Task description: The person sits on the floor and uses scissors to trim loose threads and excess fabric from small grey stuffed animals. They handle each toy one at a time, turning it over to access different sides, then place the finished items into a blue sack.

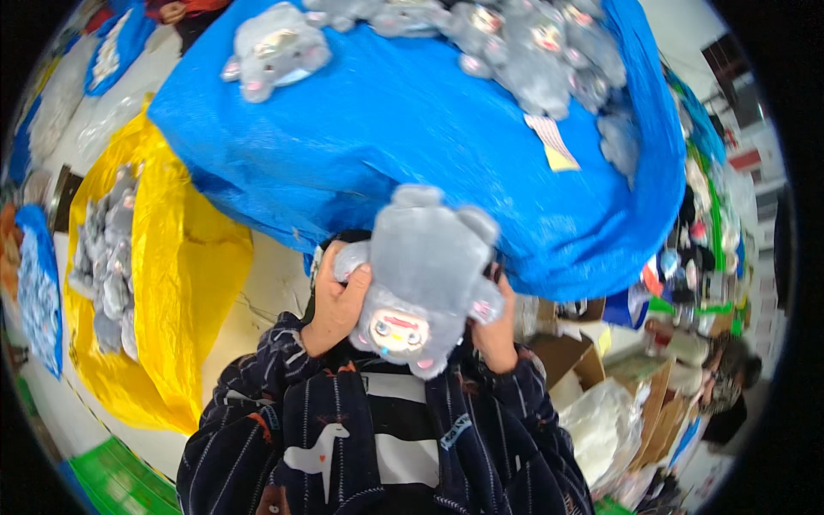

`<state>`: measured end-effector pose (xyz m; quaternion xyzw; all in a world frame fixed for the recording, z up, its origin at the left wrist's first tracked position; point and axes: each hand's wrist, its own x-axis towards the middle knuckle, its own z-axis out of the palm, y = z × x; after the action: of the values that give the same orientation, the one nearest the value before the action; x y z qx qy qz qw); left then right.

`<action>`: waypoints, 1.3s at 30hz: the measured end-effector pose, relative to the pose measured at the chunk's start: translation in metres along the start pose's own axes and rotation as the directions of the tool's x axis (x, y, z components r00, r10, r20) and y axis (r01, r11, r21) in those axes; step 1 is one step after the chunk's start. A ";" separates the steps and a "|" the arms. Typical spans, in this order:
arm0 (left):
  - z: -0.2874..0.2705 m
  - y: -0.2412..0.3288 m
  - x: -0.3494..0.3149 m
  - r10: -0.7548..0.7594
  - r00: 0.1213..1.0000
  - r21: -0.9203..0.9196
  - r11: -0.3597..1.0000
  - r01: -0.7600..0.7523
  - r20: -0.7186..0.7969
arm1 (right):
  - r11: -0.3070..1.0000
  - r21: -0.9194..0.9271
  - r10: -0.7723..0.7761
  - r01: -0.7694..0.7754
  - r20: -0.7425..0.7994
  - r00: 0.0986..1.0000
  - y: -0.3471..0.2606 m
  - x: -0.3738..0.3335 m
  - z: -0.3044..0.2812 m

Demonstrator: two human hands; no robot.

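Gripped at both sides, one grey plush toy (429, 245) is held before the torso, head end nearest the wearer: the left hand (336, 302) is clamped on one paw, the right hand (496, 333) closed around the opposite one. Its face and pink paw pads look complete, though its underside is hidden; handling of it seems under way. More grey toys (541, 64) lie on a blue tarpaulin (369, 120), others in a yellow sack (184, 300); which group is finished and which left cannot be told.

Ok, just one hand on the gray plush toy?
No, the left hand and right hand hold the gray plush toy from opposite sides.
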<state>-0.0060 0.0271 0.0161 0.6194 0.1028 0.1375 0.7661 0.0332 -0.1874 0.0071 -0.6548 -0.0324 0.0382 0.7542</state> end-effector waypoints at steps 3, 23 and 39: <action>-0.002 -0.031 -0.008 -0.121 0.992 -0.117 0.985 0.125 0.040 | 0.906 0.244 0.344 -0.345 0.049 0.938 -0.015 -0.008 -0.004; -0.022 0.007 0.028 -0.090 0.971 0.104 0.992 0.068 0.222 | 0.879 -0.477 0.088 -0.025 0.110 0.990 -0.020 -0.023 -0.028; 0.026 0.056 0.054 0.403 0.640 0.420 0.510 -0.751 0.654 | 0.757 -0.653 0.231 -0.036 0.215 0.949 -0.022 0.008 -0.001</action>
<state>0.0489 0.0321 0.0773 0.8565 -0.2682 0.1914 0.3972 0.0420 -0.1907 0.0287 -0.8608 -0.1034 0.1720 0.4678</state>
